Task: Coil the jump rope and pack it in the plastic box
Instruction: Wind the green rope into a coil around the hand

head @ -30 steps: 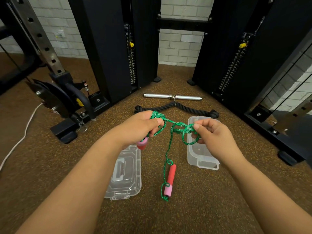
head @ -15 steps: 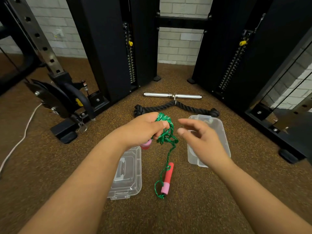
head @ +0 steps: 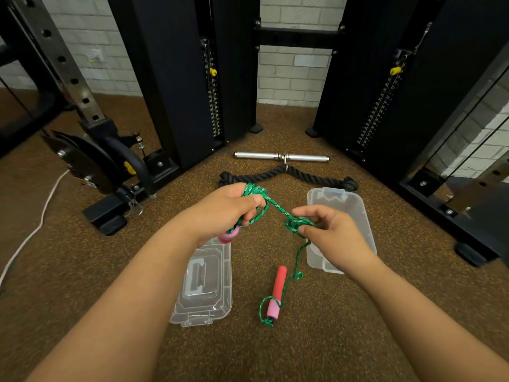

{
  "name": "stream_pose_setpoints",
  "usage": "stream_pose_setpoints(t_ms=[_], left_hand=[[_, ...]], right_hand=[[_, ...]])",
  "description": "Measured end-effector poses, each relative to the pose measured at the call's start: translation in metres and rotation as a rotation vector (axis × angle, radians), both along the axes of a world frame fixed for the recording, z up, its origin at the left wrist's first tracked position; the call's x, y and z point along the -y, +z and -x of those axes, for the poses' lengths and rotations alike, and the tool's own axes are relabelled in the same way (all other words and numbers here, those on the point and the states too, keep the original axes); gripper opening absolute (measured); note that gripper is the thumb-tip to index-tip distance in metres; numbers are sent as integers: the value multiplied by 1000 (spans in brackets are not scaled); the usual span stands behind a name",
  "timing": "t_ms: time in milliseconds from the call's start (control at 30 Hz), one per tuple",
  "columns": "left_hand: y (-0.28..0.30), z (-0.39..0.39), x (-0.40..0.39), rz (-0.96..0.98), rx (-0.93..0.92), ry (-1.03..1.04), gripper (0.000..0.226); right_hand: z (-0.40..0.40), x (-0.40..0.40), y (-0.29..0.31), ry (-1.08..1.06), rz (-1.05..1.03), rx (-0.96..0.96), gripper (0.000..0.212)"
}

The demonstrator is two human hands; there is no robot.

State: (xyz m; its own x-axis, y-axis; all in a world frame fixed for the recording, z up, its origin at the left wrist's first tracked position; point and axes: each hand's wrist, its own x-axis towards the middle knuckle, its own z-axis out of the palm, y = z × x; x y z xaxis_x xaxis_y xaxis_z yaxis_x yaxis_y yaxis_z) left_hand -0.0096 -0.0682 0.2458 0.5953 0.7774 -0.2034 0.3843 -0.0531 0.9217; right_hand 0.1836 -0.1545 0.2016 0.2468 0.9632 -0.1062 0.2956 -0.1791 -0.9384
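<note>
My left hand is closed around one red-and-pink handle and several loops of the green jump rope. A taut strand runs from there to my right hand, which pinches a bunch of rope between thumb and fingers. Below it the rope hangs down to the second red-and-pink handle, lying on the floor between the two plastic pieces. The clear plastic box sits open on the floor under my right hand. Its clear lid lies flat beneath my left forearm.
A black thick rope attachment and a chrome bar handle lie on the brown speckled floor beyond my hands. Black cable-machine columns stand left and right. A rack base and a white cable are at left.
My right hand went from open and empty back to pinching the rope and drew a strand out to the right. The floor handle shifted slightly right. My left hand held its loops in place.
</note>
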Motion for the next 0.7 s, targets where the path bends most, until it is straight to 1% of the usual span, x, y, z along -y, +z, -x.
stream_pose_setpoints(t_ms=[33,100,133,167,200,267,333,367,433,500,533,567,600,633,667,700], left_hand=[[0,-1,0,-1,-1,2,21],[0,-2,0,0,29,24,22],[1,-2,0,5,64,42,19],[2,-1,-1,14,101,63,18],[4,1,-3,21,131,88,17],[6,6,-7,18,170,136,18],[7,10,-10,-1,188,162,15],[6,12,-11,-11,185,166,13],[4,12,-12,-19,173,172,14],[4,11,-12,-20,170,171,13],[5,10,-11,-23,172,169,13],[6,9,-10,-21,171,164,13],[6,8,-9,-13,165,154,14],[6,7,-7,-2,150,136,15],[5,5,-5,3,122,108,17],[5,2,-2,-1,86,70,19]], right_hand=[[0,-1,-1,21,4,16,37],[0,-1,-2,34,4,129,38],[-1,-1,-2,23,7,163,33],[-3,0,-2,3,12,143,26],[-4,0,-2,-27,19,69,19],[-11,1,0,-111,40,-197,10],[-19,1,1,-195,49,-475,13],[-23,0,0,-226,55,-582,17],[-25,-1,-3,-264,72,-717,21],[-25,-2,-8,-294,95,-780,21],[-25,-1,-11,-301,118,-769,21],[-25,-1,-14,-296,148,-706,21],[-26,1,-17,-271,182,-570,20],[-26,2,-18,-228,206,-390,21],[-25,3,-18,-175,207,-228,25],[-22,3,-15,-117,182,-122,32]])
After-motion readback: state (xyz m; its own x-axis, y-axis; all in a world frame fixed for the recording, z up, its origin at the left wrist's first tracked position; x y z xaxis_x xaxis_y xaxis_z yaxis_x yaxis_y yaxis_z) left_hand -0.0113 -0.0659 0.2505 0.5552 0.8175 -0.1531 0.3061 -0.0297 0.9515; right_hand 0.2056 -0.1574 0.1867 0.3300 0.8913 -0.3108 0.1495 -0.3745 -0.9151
